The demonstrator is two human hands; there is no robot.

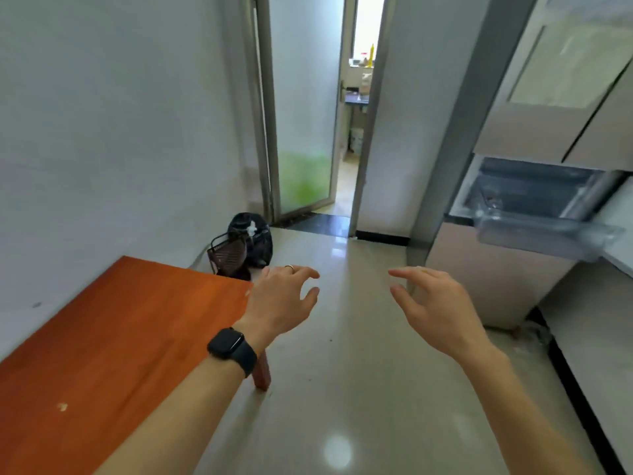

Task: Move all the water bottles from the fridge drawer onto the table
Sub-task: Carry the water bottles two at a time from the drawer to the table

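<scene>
A smooth, orange-brown wooden table top (113, 341) with a satin sheen is seen at eight o'clock. Pale, glossy floor tiles (346, 389) are marked by light reflections. At three o'clock a clear plastic fridge drawer (534, 231) is shown, and frosted glass fills the metal-framed door (305, 132) at twelve o'clock.

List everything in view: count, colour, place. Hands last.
table: 1, orange-brown wood, lower left
fridge: 1, beige-grey, right
fridge drawer: 1, dark inside with clear front, pulled open, right; contents too blurred to tell
bin bag: 1, black, on floor past the table
wire basket: 1, dark, beside the bag
glass door: 1, frosted, ajar, centre back
smartwatch: 1, black, left wrist
ring: 1, silver, left hand
left hand: open, empty
right hand: open, empty
</scene>
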